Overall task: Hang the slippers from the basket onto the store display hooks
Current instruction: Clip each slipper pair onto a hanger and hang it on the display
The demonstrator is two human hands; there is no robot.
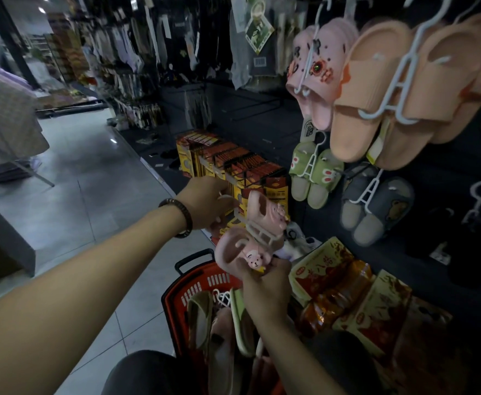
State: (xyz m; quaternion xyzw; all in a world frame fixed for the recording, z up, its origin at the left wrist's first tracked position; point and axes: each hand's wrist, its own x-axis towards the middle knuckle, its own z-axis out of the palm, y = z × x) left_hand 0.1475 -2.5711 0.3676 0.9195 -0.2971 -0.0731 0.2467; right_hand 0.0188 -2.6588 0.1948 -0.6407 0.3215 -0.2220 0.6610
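Pink slippers (257, 208) tilted above the red basket (196, 280).

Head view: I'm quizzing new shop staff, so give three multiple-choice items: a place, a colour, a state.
1. Where is the red basket? A) below the hands B) on a hook C) on a shelf
2. What colour are the held slippers? A) blue B) pink C) black
3. How are they now? A) hung up B) lying in the basket C) gripped by both hands
Answers: 1 A, it sits under the right hand; 2 B, both are pink; 3 C, the left hand and right hand grip them.
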